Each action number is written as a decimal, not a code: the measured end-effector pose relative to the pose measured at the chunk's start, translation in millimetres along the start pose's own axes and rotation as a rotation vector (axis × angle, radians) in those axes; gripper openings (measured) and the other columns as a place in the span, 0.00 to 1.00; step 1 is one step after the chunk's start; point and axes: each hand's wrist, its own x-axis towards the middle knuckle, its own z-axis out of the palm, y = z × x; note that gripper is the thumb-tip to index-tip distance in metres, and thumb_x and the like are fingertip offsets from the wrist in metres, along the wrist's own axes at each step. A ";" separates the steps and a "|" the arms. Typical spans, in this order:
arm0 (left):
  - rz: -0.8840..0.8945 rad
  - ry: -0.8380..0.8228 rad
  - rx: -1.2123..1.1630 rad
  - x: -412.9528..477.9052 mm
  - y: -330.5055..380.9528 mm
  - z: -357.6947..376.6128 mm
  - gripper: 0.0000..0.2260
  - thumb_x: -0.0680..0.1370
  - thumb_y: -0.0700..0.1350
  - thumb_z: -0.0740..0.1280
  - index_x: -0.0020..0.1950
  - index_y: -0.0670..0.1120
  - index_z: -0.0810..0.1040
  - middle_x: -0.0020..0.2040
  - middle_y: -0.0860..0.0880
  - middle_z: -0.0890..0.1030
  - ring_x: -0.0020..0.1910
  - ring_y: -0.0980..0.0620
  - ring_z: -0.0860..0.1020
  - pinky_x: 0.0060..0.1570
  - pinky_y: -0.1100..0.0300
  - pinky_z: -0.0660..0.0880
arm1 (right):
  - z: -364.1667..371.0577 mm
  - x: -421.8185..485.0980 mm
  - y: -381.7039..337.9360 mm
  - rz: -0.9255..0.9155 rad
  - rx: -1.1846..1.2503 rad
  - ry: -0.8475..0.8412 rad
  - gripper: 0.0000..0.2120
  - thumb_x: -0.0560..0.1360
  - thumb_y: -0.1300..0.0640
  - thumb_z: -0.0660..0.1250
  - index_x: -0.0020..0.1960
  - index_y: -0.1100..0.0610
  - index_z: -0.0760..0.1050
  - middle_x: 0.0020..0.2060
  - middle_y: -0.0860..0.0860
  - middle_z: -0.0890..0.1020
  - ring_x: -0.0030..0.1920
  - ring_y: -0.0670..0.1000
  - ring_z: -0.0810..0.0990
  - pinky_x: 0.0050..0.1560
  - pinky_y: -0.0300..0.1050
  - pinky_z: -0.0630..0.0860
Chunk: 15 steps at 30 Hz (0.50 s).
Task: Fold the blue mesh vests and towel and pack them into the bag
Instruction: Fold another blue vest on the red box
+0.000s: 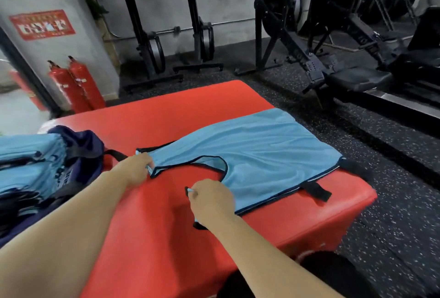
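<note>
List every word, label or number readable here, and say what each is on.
No text is readable.
Red wall poster: print too blurred.
Fire extinguishers: labels too small.
Navy bag: white lettering, blurred and partly hidden.
Blue mesh vest: no print shows.

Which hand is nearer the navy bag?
Left. The left hand grips a strap of the vest just right of the bag; the right hand grips the other strap, farther right.
</note>
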 end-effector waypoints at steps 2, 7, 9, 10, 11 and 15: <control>-0.016 0.015 0.028 -2.7 -6.2 1.1 0.14 0.77 0.39 0.59 0.43 0.60 0.70 0.57 0.48 0.76 0.60 0.42 0.73 0.63 0.49 0.68 | 11.8 -5.6 -9.5 -0.093 -0.136 0.027 0.09 0.81 0.56 0.57 0.46 0.53 0.75 0.48 0.54 0.82 0.49 0.58 0.78 0.43 0.47 0.62; -0.075 0.101 0.035 -9.4 6.1 -5.5 0.12 0.79 0.43 0.60 0.54 0.59 0.75 0.77 0.51 0.62 0.79 0.47 0.46 0.74 0.40 0.44 | 22.2 -13.9 -10.8 -0.294 -0.154 -0.053 0.14 0.81 0.48 0.55 0.50 0.52 0.78 0.48 0.51 0.82 0.53 0.55 0.75 0.55 0.53 0.61; -0.082 0.219 -0.053 -14.6 12.7 -9.2 0.11 0.79 0.44 0.61 0.57 0.57 0.76 0.77 0.52 0.63 0.79 0.48 0.44 0.74 0.40 0.42 | 12.3 -6.3 5.5 -0.277 -0.083 0.075 0.19 0.79 0.44 0.51 0.54 0.48 0.79 0.45 0.48 0.83 0.53 0.54 0.74 0.58 0.53 0.62; -0.073 0.261 -0.074 -17.1 17.8 -8.6 0.11 0.80 0.44 0.60 0.59 0.56 0.76 0.77 0.52 0.62 0.79 0.49 0.45 0.74 0.40 0.42 | 4.8 0.8 18.2 -0.266 -0.134 0.208 0.19 0.78 0.45 0.51 0.54 0.47 0.79 0.43 0.48 0.82 0.52 0.54 0.74 0.57 0.54 0.63; -0.042 0.293 -0.065 -20.8 27.4 -8.0 0.12 0.80 0.44 0.60 0.61 0.55 0.75 0.77 0.52 0.62 0.79 0.49 0.45 0.74 0.41 0.43 | -2.7 7.3 32.9 -0.250 -0.241 0.349 0.16 0.76 0.47 0.54 0.53 0.48 0.79 0.42 0.49 0.82 0.51 0.55 0.74 0.55 0.55 0.64; 0.247 0.297 -0.048 -37.2 87.8 9.1 0.17 0.82 0.48 0.58 0.71 0.54 0.69 0.77 0.50 0.61 0.79 0.51 0.50 0.75 0.45 0.48 | -18.7 5.1 81.2 0.033 -0.457 0.325 0.28 0.75 0.46 0.66 0.72 0.54 0.68 0.66 0.60 0.73 0.69 0.61 0.67 0.65 0.65 0.62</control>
